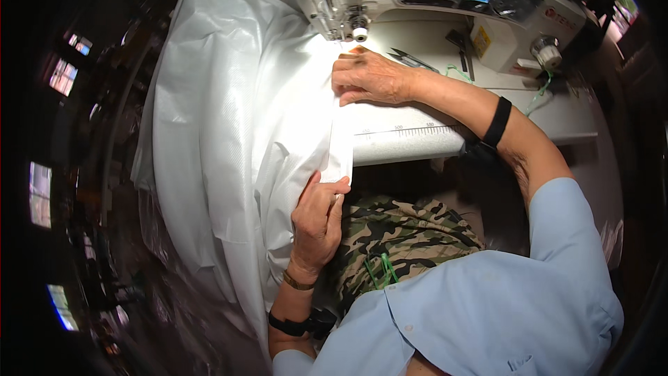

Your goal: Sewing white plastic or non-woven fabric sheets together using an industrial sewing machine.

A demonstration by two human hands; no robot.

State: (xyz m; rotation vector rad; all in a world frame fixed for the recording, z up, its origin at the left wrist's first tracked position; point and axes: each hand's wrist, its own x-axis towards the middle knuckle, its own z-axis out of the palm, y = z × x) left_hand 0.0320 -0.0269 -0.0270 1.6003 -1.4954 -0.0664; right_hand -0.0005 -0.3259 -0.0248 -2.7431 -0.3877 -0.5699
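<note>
A large white fabric sheet (223, 111) drapes over the left side of the sewing table and hangs down past its front edge. My left hand (316, 219) pinches the fabric's right edge below the table front, thumb and fingers closed on it. Higher up, my right hand (372, 78) presses on the same edge just in front of the sewing machine's needle area (358, 31), its fingers curled onto the cloth. Between the two hands the edge runs as a narrow folded strip. Bright lamp light washes out the cloth near the needle.
The white sewing machine (445, 0) with its lit blue display spans the top. Thread snips (412, 60) and a dark metal tool (460, 52) lie right of my right hand. Green thread (541, 94) hangs by the machine. A ruler scale (424, 129) marks the table's front edge.
</note>
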